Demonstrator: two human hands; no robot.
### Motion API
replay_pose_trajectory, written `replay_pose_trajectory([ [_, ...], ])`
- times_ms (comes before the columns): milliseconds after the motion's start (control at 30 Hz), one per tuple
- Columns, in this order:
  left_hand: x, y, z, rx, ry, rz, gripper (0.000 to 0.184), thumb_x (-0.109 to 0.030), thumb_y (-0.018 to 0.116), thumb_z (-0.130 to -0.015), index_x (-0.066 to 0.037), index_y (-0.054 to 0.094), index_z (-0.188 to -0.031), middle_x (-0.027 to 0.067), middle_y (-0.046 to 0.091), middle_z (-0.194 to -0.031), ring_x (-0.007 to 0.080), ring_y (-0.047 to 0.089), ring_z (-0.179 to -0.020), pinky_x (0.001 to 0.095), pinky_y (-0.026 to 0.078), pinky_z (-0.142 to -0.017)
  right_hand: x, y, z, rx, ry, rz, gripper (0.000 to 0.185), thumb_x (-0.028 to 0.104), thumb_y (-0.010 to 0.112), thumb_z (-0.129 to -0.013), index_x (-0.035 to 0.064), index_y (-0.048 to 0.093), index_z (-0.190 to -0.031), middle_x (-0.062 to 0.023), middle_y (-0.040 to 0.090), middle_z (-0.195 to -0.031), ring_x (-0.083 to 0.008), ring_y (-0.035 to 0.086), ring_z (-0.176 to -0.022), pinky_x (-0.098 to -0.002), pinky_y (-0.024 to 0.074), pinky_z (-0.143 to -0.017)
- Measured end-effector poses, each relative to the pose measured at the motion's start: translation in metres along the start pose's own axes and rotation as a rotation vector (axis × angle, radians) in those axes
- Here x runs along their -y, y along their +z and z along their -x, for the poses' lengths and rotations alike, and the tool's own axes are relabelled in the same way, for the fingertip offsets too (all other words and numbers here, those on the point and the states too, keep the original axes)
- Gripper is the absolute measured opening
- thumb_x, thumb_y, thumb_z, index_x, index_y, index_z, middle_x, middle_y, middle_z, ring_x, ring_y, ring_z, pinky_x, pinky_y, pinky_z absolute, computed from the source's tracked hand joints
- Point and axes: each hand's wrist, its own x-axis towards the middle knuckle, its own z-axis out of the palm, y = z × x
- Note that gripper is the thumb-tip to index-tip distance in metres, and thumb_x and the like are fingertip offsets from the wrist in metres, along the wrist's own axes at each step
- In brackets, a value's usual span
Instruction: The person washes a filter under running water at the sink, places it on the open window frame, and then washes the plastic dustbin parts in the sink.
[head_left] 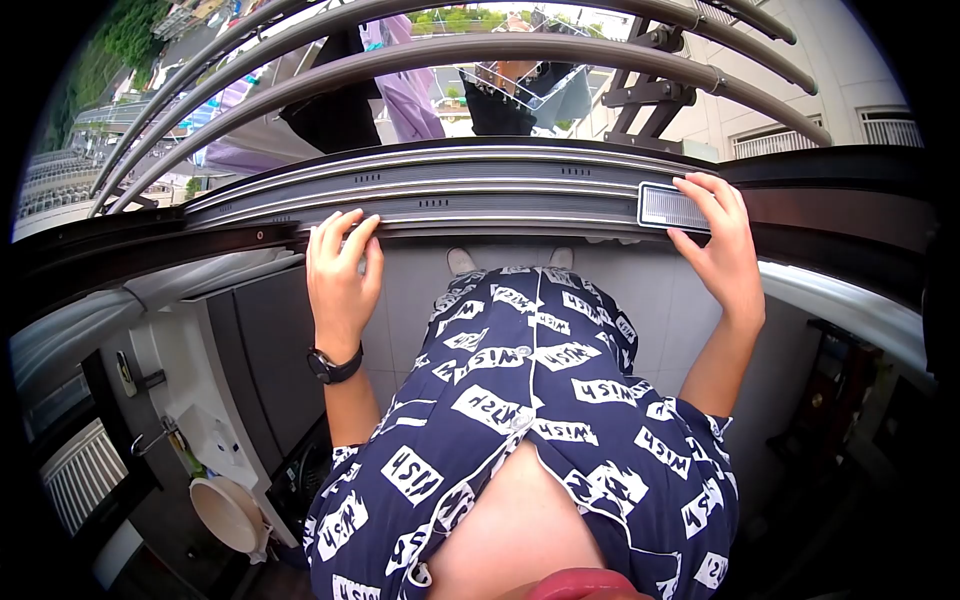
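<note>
My left hand (pixel 342 275), with a dark watch (pixel 335 366) on its wrist, rests its fingertips at the inner edge of the grey sliding window track (pixel 520 212). Its fingers are bent and a little apart, with nothing seen in them. At the track's right part, my right hand (pixel 722 245) grips a flat rectangular piece (pixel 668 206) with rounded corners, a pale rim and a finely ribbed face. Thumb and fingers hold it at its right end, which they partly cover. The piece lies over the track's ridges; whether it is pressed into them I cannot tell.
Curved metal rails (pixel 440 55) run outside the window, with lilac cloth (pixel 410 95) and dark clothes hanging there. A clear hanger frame (pixel 560 98) hangs beside them. At lower left are a dark cabinet (pixel 270 345) and a beige basin (pixel 225 515).
</note>
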Motion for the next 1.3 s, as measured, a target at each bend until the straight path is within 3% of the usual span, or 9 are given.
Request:
replay_pose_trajectory([
  [300, -0.001, -0.001, -0.003, 0.000, 0.013, -0.005, 0.024, -0.009, 0.066, -0.086, -0.008, 0.072, -0.109, 0.0100, 0.065, -0.116, 0.0334, 0.057, -0.118, 0.0475, 0.043, -0.104, -0.001, 0.006, -0.008, 0.029, -0.012, 0.029, 0.071, -0.001, 0.073, -0.068, 0.0099, 0.057, -0.137, -0.0108, 0.064, -0.116, -0.0285, 0.061, -0.111, -0.0394, 0.0456, -0.101],
  [433, 0.000, 0.000, -0.003, -0.009, 0.014, 0.005, 0.024, -0.009, 0.066, -0.086, -0.008, 0.072, -0.110, 0.0096, 0.065, -0.117, 0.0334, 0.057, -0.118, 0.0488, 0.042, -0.105, 0.001, -0.003, -0.006, -0.204, 0.003, -0.217, 0.076, 0.001, 0.070, -0.068, 0.0120, 0.054, -0.142, -0.0107, 0.064, -0.115, -0.0219, 0.064, -0.104, -0.0346, 0.0508, -0.094],
  [533, 0.000, 0.000, -0.004, 0.000, 0.012, 0.013, 0.024, -0.009, 0.066, -0.086, -0.009, 0.072, -0.110, 0.0094, 0.065, -0.117, 0.0333, 0.057, -0.119, 0.0502, 0.041, -0.106, 0.001, -0.006, -0.002, -0.309, 0.078, -0.508, 0.075, 0.004, 0.072, -0.073, 0.0145, 0.052, -0.145, -0.0105, 0.063, -0.120, -0.0207, 0.064, -0.105, -0.0378, 0.0508, -0.098],
  [667, -0.002, 0.000, -0.004, -0.001, 0.014, 0.003, 0.025, -0.009, 0.066, -0.086, -0.009, 0.072, -0.110, 0.0090, 0.065, -0.117, 0.0332, 0.057, -0.119, 0.0509, 0.041, -0.107, 0.003, -0.003, -0.003, -0.323, 0.099, -0.395, 0.077, 0.008, 0.083, -0.074, 0.0123, 0.050, -0.144, -0.0118, 0.063, -0.114, -0.0201, 0.066, -0.102, -0.0350, 0.0545, -0.091],
  [867, 0.000, -0.001, -0.004, -0.005, 0.012, 0.006, 0.025, -0.008, 0.067, -0.086, -0.010, 0.073, -0.110, 0.0086, 0.065, -0.117, 0.0331, 0.057, -0.119, 0.0504, 0.041, -0.107, 0.007, 0.013, 0.000, -0.402, 0.268, -0.441, 0.065, 0.007, 0.083, -0.078, 0.0062, 0.048, -0.131, -0.0136, 0.060, -0.113, -0.0196, 0.066, -0.099, -0.0333, 0.0571, -0.085],
  [1100, -0.002, 0.000, -0.008, 0.001, 0.026, 0.007, 0.025, -0.008, 0.067, -0.086, -0.009, 0.072, -0.110, 0.0087, 0.065, -0.117, 0.0329, 0.057, -0.119, 0.0495, 0.042, -0.105, 0.015, 0.022, 0.004, -0.560, 0.291, -0.323, 0.066, 0.010, 0.083, -0.078, 0.0036, 0.044, -0.130, -0.0143, 0.058, -0.110, -0.0198, 0.065, -0.093, -0.0344, 0.0581, -0.083],
  [1300, -0.004, 0.000, -0.010, 0.003, 0.035, 0.024, 0.025, -0.008, 0.067, -0.086, -0.009, 0.072, -0.110, 0.0089, 0.065, -0.117, 0.0328, 0.058, -0.119, 0.0503, 0.042, -0.105, 0.022, 0.020, 0.002, -0.515, 0.381, -0.187, 0.065, 0.014, 0.083, -0.077, 0.0021, 0.045, -0.129, -0.0168, 0.059, -0.110, -0.0219, 0.066, -0.091, -0.0345, 0.0592, -0.080],
])
